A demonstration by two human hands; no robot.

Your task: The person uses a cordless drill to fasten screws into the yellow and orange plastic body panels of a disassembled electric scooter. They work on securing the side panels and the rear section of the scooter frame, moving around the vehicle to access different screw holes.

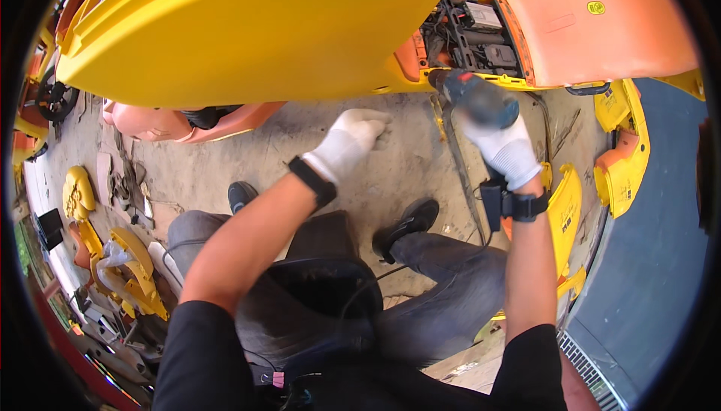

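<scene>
My right hand [505,149], in a white glove, grips a blue and black cordless drill [458,89], blurred in part. The drill's nose meets or nearly meets the lower yellow edge of a vehicle body, beside an open compartment [475,39] with wiring and dark parts. Below the large yellow body panel [255,31], my gloved left hand [353,139] hangs apart from it with the fingers curled together. Whatever those fingers may hold is hidden. An orange seat [601,28] is tipped back to the right of the compartment.
Yellow and orange body parts [629,148] lie on the right, next to a dark blue-grey surface [653,261]. More yellow pieces [131,268] are scattered at left. A dark cable [460,163] runs across the floor near my feet. An orange part [188,122] sits under the yellow panel.
</scene>
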